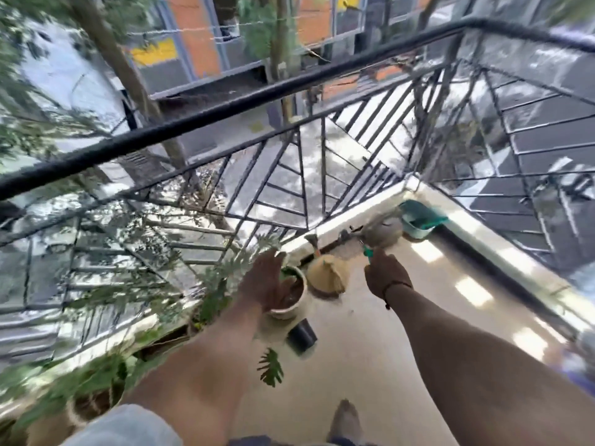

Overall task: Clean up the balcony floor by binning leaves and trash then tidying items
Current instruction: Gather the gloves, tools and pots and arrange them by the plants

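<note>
The frame is blurred by motion. My right hand (384, 275) grips the thin teal handle (367, 252) of a broom whose grey bristle head (383, 235) sweeps the beige balcony floor (370, 342) near the far corner. A teal dustpan (420, 218) lies in that corner against the low ledge. My left hand (269, 281) hangs with straight fingers over a white plant pot (294, 305) and holds nothing. One green leaf (271, 366) lies on the floor near me.
A tan rounded pot (328, 276) and a small dark cup (302, 336) stand beside the white pot. Leafy plants (96, 378) line the left ledge. A black metal railing (225, 107) encloses the balcony. My foot (344, 420) shows at the bottom.
</note>
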